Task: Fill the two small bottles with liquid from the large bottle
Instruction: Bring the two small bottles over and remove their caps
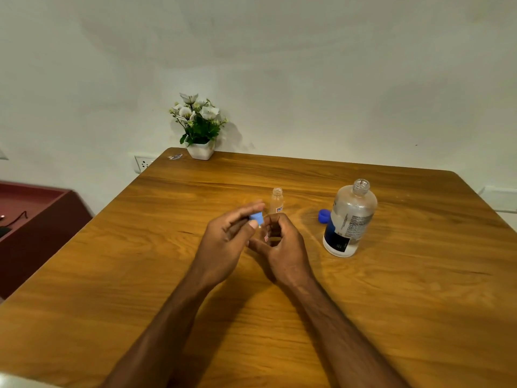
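My left hand [226, 239] pinches a light blue cap [256, 218] on top of a small clear bottle [265, 233] in the middle of the table. My right hand [279, 247] curls round that bottle's body, hiding most of it. A second small clear bottle [277, 201] stands uncapped just behind my hands. To the right stands the large clear bottle [349, 219] with a dark label, its neck uncapped and liquid in its lower part. Its dark blue cap [324, 215] lies on the table just to its left.
A white pot of white flowers [200, 127] stands at the far left corner of the wooden table [391, 303]. A small wrapper [175, 156] lies beside it. A dark red cabinet [33, 219] sits left of the table; the wall runs close behind.
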